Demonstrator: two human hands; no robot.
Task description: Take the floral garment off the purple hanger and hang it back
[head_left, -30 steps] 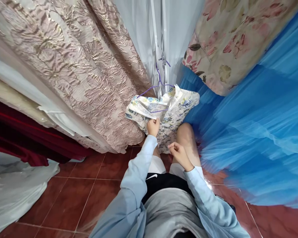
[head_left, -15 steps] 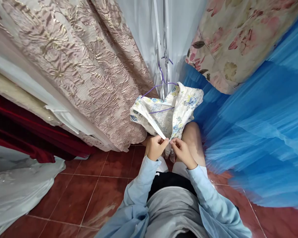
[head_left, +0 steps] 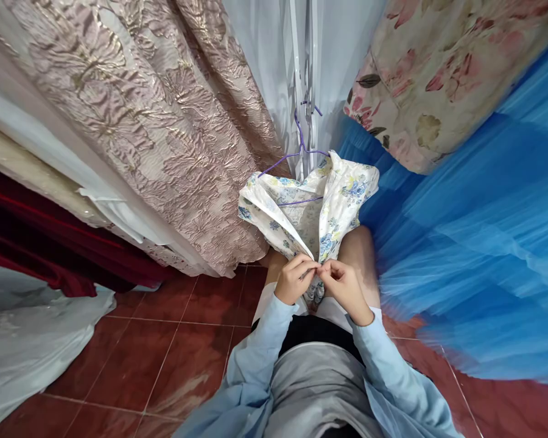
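Observation:
A white shirt with blue and yellow flowers (head_left: 348, 188) hangs on a purple hanger (head_left: 302, 146) in front of my knees, its front parted at the neck. My left hand (head_left: 296, 278) pinches the left front edge of the shirt. Close against it, my right hand (head_left: 346, 285) pinches the other front edge. The fingertips of both hands meet where the two edges come together. Whatever small fastener may be between the fingers is hidden.
Pink brocade cloth (head_left: 164, 121) hangs at the left, with dark red velvet (head_left: 36, 237) beyond it. Blue tulle (head_left: 484, 243) and a floral fabric (head_left: 420, 91) hang at the right. White metal bars (head_left: 298, 79) rise behind the hanger. Red tiles (head_left: 173, 353) cover the floor.
Both hands have moved slightly down and to the right, drawing the shirt's front edges toward me. The left fingers are now folded over more at the meeting point.

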